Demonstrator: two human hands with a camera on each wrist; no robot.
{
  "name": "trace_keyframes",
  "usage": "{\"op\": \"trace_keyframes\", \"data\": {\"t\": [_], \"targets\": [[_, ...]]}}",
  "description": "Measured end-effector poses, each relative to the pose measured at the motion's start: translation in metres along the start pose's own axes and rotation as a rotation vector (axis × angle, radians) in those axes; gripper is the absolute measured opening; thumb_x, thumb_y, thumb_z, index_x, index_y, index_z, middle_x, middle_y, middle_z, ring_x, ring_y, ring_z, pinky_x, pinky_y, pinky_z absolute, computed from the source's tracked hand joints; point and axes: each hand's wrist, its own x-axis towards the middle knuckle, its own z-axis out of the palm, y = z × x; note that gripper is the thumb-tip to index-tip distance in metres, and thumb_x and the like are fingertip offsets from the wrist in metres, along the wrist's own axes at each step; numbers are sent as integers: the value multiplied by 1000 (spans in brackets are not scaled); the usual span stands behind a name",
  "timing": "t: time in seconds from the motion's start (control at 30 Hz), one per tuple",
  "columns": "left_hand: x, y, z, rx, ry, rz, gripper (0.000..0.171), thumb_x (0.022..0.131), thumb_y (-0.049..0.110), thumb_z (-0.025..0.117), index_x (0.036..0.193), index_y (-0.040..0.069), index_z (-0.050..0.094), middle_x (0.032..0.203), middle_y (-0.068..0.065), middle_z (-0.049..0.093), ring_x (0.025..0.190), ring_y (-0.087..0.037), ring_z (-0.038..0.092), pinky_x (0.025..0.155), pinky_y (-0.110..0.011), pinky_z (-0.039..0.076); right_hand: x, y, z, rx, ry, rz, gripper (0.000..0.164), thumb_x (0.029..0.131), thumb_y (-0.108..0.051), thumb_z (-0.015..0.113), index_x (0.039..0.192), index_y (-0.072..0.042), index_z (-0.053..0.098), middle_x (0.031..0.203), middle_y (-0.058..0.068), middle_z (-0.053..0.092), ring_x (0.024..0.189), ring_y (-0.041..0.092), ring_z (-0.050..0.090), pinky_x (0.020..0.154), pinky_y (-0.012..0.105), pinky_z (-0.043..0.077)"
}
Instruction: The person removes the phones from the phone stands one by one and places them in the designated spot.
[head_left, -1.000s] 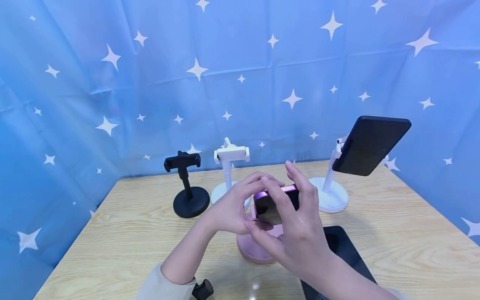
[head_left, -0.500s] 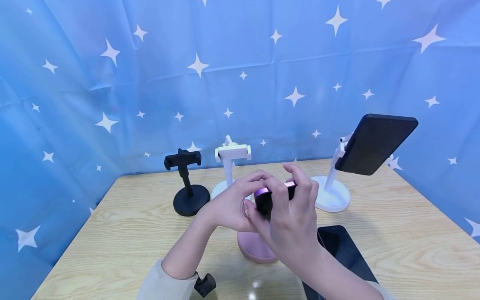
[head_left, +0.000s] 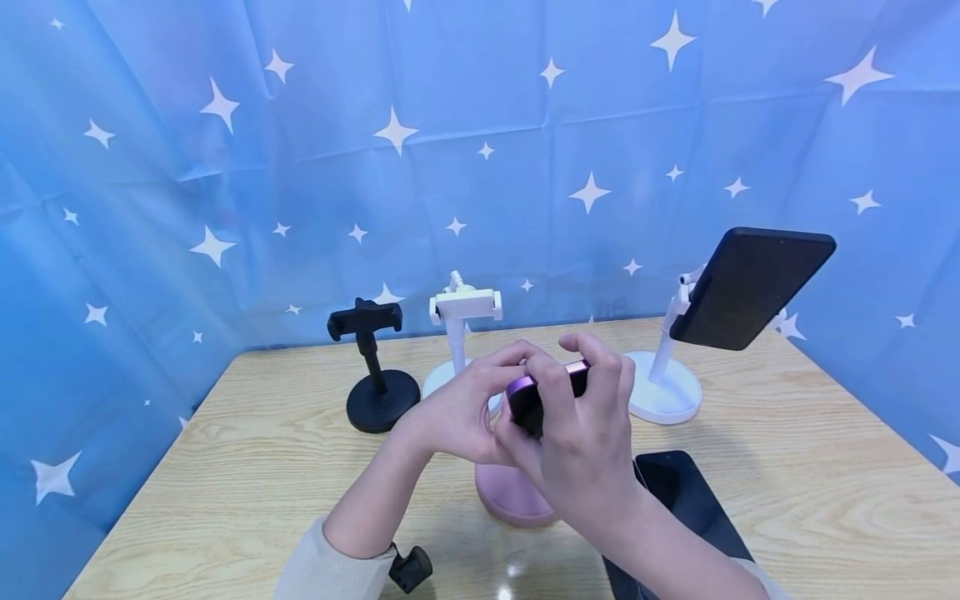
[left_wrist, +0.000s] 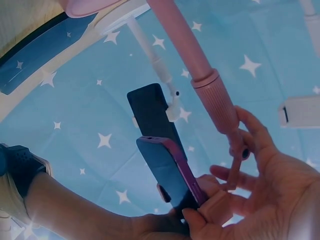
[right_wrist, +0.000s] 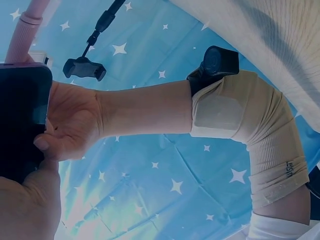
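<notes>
A phone with a purple frame (left_wrist: 167, 172) sits at the clamp of a pink phone stand (head_left: 513, 497). My left hand (head_left: 468, 408) grips the stand's head from the left, its fingers behind the pink joint (left_wrist: 240, 150) and its thumb at the phone's lower edge. On the right, my right hand (head_left: 588, 442) holds the phone with curled fingers over its screen side and top edge. In the right wrist view, the dark phone screen (right_wrist: 20, 120) lies between both hands. Most of the clamp is hidden by the hands.
Behind stand a black phone stand (head_left: 382, 400), a white phone stand (head_left: 465, 308) and another white stand (head_left: 663, 392) bearing a dark tablet-like device (head_left: 753, 287). A black tablet (head_left: 693, 508) lies on the wooden table (head_left: 247, 500) beneath my right forearm.
My right hand has drawn in toward the left, its fingers curling more and covering more of the phone. The left hand has stayed nearly still. The head view has shifted slightly.
</notes>
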Motion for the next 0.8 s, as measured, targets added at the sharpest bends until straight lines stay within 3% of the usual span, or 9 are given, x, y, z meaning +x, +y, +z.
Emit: {"op": "trace_keyframes", "data": {"t": [0.23, 0.8], "targets": [[-1, 1, 0, 6, -13, -8, 42, 67, 10, 69, 107, 4, 57, 112, -8, 52, 103, -14, 49, 88, -24, 43, 1, 1, -1, 30, -27, 21, 26, 80, -19, 47, 96, 2, 50, 104, 27, 37, 85, 43, 39, 61, 43, 30], [1, 1, -2, -12, -56, -51, 37, 68, 13, 71, 103, 6, 60, 112, -6, 51, 104, -12, 47, 88, -23, 43, 1, 1, -4, 69, -110, 106, 36, 64, -9, 65, 96, -4, 50, 106, 25, 36, 86, 41, 37, 57, 44, 35]]}}
